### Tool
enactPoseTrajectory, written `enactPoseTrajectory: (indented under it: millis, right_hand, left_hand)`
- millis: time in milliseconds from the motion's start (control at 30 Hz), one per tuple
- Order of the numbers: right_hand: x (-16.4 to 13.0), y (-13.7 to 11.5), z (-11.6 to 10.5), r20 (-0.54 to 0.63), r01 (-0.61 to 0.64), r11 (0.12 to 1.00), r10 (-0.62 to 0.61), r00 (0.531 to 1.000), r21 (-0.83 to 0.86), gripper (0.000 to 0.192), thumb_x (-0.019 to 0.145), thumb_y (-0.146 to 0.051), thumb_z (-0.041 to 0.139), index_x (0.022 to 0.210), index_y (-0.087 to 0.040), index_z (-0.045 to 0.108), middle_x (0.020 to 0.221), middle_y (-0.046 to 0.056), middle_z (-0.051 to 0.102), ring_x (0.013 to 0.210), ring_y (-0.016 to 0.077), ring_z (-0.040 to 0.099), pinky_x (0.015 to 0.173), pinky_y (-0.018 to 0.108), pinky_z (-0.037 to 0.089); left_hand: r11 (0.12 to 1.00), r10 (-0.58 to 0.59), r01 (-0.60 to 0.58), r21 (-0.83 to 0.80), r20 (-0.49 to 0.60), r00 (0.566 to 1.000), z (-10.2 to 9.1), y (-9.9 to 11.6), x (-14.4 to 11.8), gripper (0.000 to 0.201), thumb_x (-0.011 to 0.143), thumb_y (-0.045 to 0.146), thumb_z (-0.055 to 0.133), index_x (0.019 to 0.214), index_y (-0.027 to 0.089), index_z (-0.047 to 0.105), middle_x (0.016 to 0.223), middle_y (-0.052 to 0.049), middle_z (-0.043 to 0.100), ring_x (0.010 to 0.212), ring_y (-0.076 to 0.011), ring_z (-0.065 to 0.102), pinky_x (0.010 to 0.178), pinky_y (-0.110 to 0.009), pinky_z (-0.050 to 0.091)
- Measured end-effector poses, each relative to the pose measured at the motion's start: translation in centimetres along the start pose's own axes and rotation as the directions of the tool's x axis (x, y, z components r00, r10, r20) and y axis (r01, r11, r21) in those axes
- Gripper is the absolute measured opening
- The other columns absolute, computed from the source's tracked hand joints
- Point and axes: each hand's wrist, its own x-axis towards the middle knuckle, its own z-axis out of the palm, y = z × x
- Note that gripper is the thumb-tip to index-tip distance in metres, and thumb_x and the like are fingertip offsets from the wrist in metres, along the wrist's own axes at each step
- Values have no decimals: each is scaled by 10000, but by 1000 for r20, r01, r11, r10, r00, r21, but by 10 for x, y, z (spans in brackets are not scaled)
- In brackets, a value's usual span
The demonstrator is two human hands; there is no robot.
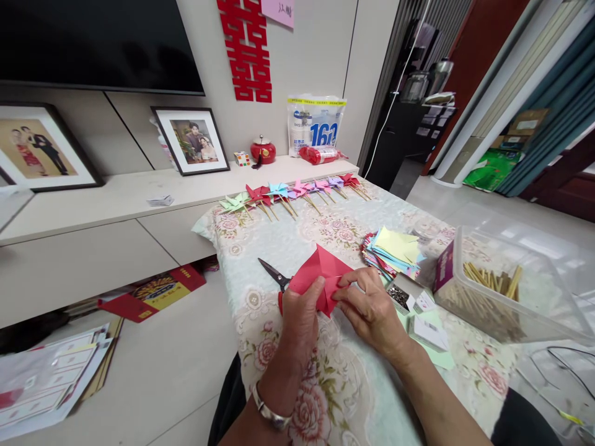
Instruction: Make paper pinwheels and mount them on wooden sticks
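Observation:
A partly folded sheet of red paper (321,267) is held just above the flowered tablecloth (297,241) by both hands. My left hand (301,319) grips its lower left side with the thumb on top. My right hand (369,306) pinches its right corner. Black scissors (274,274) lie right behind the left hand, partly hidden by the paper. To the right of the paper sits a stack of coloured paper squares (395,251).
A row of finished paper pinwheels on sticks (297,193) lies at the table's far edge. A clear plastic tub of wooden sticks (502,288) and a small open box of pins (400,296) stand at the right. A low white cabinet (116,204) runs along the left.

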Motion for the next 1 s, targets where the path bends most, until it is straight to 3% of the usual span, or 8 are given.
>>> enactPoseTrajectory:
  millis: [133, 467, 733, 1000]
  right_hand:
    - [-1, 1, 0, 30, -21, 999, 20, 999, 25, 124, 956, -170, 560, 949, -225, 671, 990, 72, 625, 923, 241, 511, 790, 421, 425]
    - [-2, 1, 0, 81, -140, 985, 131, 988, 106, 96, 954, -212, 605, 919, -233, 692, 902, 42, 660, 914, 238, 558, 827, 424, 390]
    - [-2, 1, 0, 67, -268, 950, 260, 963, 161, 115, 928, -249, 627, 845, -246, 706, 907, 51, 628, 928, 250, 554, 816, 420, 419]
    - [1, 0, 1, 23, -353, 907, 357, 934, 229, 160, 902, -266, 631, 762, -224, 695, 961, 70, 607, 983, 266, 548, 891, 457, 406]
  left_hand:
    - [1000, -11, 11, 5, 15, 1000, 1, -1, -1, 168, 560, 228, 825, 650, 152, 705, 601, 9, 677, 521, -129, 576, 524, -243, 450]
    - [995, -5, 3, 101, 16, 1000, -6, -10, 5, 172, 566, 240, 831, 608, 146, 694, 569, 3, 683, 512, -138, 593, 571, -263, 493]
    - [986, -51, 43, 160, 48, 998, -13, -20, 11, 209, 575, 278, 832, 685, 132, 729, 655, -31, 724, 578, -162, 630, 624, -291, 512]
    - [984, -49, 44, 175, 27, 998, -9, -17, 8, 202, 558, 274, 802, 640, 131, 685, 579, -8, 676, 504, -138, 583, 551, -270, 481]
